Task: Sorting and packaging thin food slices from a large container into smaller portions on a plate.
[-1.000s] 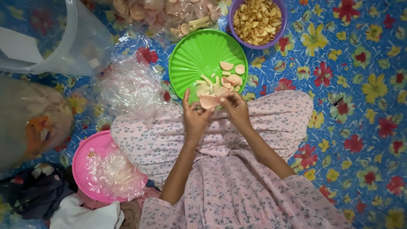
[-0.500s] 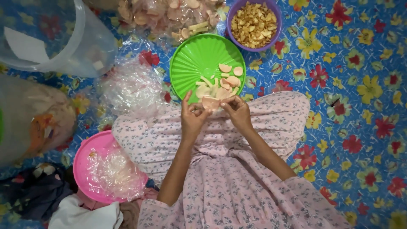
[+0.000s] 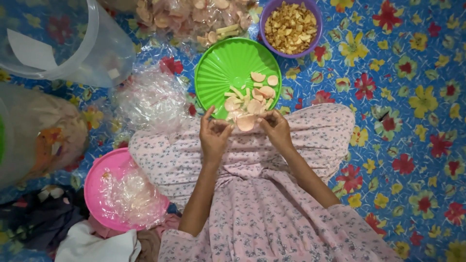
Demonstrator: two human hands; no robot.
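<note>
head view: both hands meet over the lap; left hand (image 3: 214, 136) and right hand (image 3: 276, 127) fingers pinch a pale round cracker (image 3: 245, 122) between them, just beside the green plate (image 3: 223, 68).

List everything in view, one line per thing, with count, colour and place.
green plate: one, green, centre top, holding pale cracker pieces
cracker: one, pale pink, between both hands
purple bowl: one, purple, top, full of yellow chips
pink plate: one, pink, lower left, under crumpled clear plastic
clear bags: several, transparent, left of the green plate
clear tub: one, transparent, top left
floral mat: one, blue with flowers, underneath
left hand: one, at the cracker
right hand: one, at the cracker
</note>
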